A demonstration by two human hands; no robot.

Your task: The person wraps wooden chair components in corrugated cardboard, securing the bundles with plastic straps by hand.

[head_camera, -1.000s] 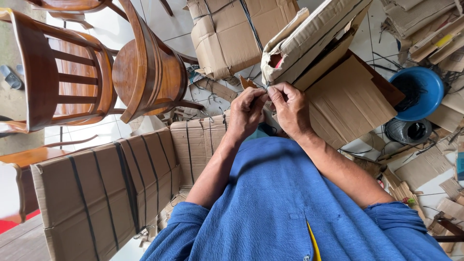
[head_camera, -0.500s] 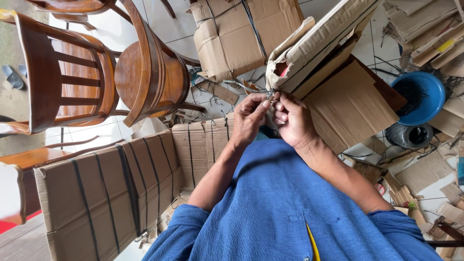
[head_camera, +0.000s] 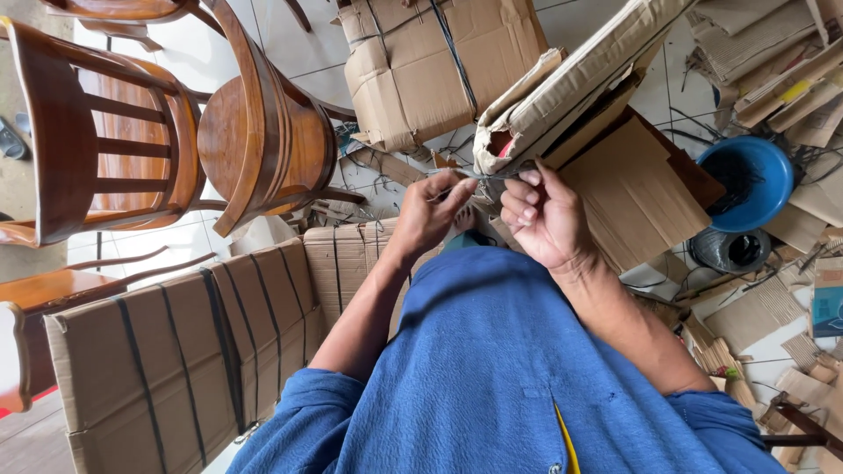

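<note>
Since a second ago my hands have drawn apart: the left hand and right hand each pinch an end of a thin wire, stretched just below the cardboard-wrapped bundle, right of the wooden chair.

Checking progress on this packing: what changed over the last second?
The left hand and right hand drew apart, pulling a thin strap taut beside the cardboard-wrapped bundle. Both kept their grip. The chairs and blue bowl stayed put.
</note>
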